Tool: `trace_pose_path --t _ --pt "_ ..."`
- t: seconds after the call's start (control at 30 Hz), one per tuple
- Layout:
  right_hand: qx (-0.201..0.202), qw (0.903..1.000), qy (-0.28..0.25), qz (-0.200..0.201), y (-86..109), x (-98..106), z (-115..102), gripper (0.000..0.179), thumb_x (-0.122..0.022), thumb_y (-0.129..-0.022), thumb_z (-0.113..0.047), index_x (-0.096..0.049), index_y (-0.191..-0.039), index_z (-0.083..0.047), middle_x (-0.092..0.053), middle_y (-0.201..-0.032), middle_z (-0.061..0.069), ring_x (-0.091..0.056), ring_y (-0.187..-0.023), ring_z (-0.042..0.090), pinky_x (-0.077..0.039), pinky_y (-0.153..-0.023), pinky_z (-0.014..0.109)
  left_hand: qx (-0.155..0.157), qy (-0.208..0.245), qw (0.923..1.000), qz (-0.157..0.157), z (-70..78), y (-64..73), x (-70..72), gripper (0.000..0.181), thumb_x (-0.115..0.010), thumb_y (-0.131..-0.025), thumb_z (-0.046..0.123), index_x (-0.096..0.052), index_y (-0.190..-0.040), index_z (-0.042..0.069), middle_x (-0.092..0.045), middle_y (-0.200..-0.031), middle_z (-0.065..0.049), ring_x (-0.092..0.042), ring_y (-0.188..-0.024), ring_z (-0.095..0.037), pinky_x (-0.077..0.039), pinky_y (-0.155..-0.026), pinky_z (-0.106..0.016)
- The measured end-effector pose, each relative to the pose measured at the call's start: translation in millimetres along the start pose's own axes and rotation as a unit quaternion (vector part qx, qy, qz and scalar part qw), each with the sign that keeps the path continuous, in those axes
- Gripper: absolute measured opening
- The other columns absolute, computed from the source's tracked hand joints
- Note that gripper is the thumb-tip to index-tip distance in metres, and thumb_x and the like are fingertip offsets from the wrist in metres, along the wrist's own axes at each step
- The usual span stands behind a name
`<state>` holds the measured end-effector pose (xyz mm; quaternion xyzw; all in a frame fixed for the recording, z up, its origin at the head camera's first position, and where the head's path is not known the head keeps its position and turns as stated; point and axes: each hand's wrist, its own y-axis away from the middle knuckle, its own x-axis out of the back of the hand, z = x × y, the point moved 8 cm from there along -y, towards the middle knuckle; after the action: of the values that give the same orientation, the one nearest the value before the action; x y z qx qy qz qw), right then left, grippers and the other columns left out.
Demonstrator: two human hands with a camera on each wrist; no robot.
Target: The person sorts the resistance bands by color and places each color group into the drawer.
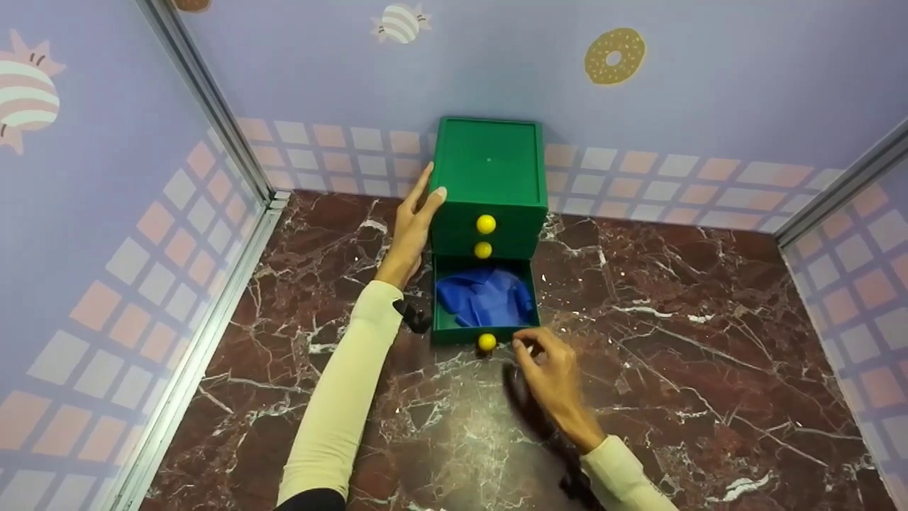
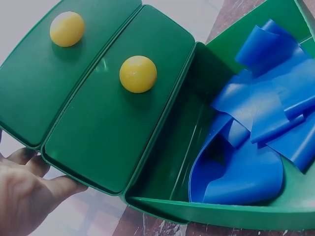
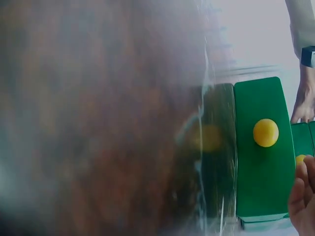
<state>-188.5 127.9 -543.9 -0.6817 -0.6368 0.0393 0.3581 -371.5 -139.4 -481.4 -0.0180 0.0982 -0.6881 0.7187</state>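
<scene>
A green drawer cabinet (image 1: 489, 163) with yellow ball knobs stands by the back wall. Its bottom drawer (image 1: 447, 337) is pulled out, and a loosely folded, flat blue rubbery strip (image 1: 486, 294) lies inside. My left hand (image 1: 411, 231) rests against the cabinet's left side, thumb at the top front corner. In the left wrist view its fingers (image 2: 64, 187) touch the side beside the two upper drawers, which are pushed in. My right hand (image 1: 553, 369) is at the bottom drawer's front right corner, thumb and fingers bent loosely. Whether its fingertips touch the rim I cannot tell.
The cabinet stands on a dark red marbled surface (image 1: 674, 355) with small pale specks. Patterned panels (image 1: 319, 71) enclose it at the back, left and right, with metal strips (image 1: 213, 92) at the corners.
</scene>
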Motion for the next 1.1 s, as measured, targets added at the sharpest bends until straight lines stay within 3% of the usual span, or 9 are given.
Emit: trace_pose_path --t 0.13,0.27,0.37,0.6,0.87,1.1 --pt "-0.089 0.9922 -0.039 -0.077 4.6 -18 9 0.006 -0.082 -0.098 -0.003 -0.081 -0.104 -0.004 -0.08 -0.093 0.006 -0.07 -0.073 0.014 -0.059 -0.065 0.025 -0.004 -0.012 0.9999 -0.002 3.0 0.6 0.2 0.068 -0.064 -0.11 0.043 -0.039 -0.173 0.035 -0.03 -0.181 0.006 -0.023 -0.167 -0.021 -0.023 -0.135 -0.047" --pt "-0.176 0.9704 -0.072 -0.148 12.4 -37 18 0.011 -0.079 -0.102 -0.01 -0.08 -0.108 -0.001 -0.08 -0.089 0.01 -0.073 -0.068 0.025 -0.059 -0.057 0.025 -0.008 -0.035 0.9993 -0.007 6.8 0.1 0.2 0.068 -0.062 -0.111 0.045 -0.036 -0.173 0.037 -0.028 -0.181 0.008 -0.022 -0.167 -0.019 -0.023 -0.135 -0.044" --pt "-0.21 0.9585 -0.085 -0.173 15.9 -46 21 0.017 -0.078 -0.103 -0.012 -0.08 -0.111 0.002 -0.081 -0.089 0.013 -0.074 -0.068 0.029 -0.058 -0.054 0.026 -0.011 -0.06 0.9979 -0.019 10.0 -2.3 -2.2 0.07 -0.059 -0.113 0.047 -0.031 -0.176 0.035 -0.025 -0.182 0.008 -0.022 -0.167 -0.019 -0.023 -0.135 -0.043" --pt "-0.247 0.9441 -0.106 -0.191 15.3 -61 27 0.023 -0.077 -0.104 -0.018 -0.08 -0.109 0.005 -0.08 -0.087 0.014 -0.069 -0.064 0.021 -0.056 -0.053 0.025 -0.004 -0.098 0.9943 -0.041 14.6 -5.8 -5.7 0.069 -0.053 -0.116 0.046 -0.025 -0.178 0.031 -0.02 -0.184 0.005 -0.018 -0.169 -0.02 -0.02 -0.136 -0.043" --pt "-0.283 0.9319 -0.135 -0.183 9.3 -67 37 0.027 -0.076 -0.106 -0.023 -0.08 -0.101 0.002 -0.076 -0.077 0.014 -0.064 -0.055 0.016 -0.053 -0.048 0.026 0.008 -0.082 0.9949 -0.058 22.1 -11.1 -5.0 0.082 -0.065 -0.113 0.032 -0.016 -0.178 0.026 -0.01 -0.186 0.001 -0.008 -0.171 -0.021 -0.013 -0.137 -0.042" --pt "-0.294 0.9288 -0.144 -0.173 8.0 -68 38 0.032 -0.076 -0.106 -0.025 -0.08 -0.09 0.003 -0.074 -0.07 0.012 -0.064 -0.052 0.014 -0.053 -0.046 0.024 -0.015 -0.08 0.9943 -0.069 19.0 -11.5 -9.6 0.075 -0.067 -0.112 0.037 -0.028 -0.176 0.029 -0.021 -0.183 0.004 -0.017 -0.169 -0.016 -0.019 -0.136 -0.039"
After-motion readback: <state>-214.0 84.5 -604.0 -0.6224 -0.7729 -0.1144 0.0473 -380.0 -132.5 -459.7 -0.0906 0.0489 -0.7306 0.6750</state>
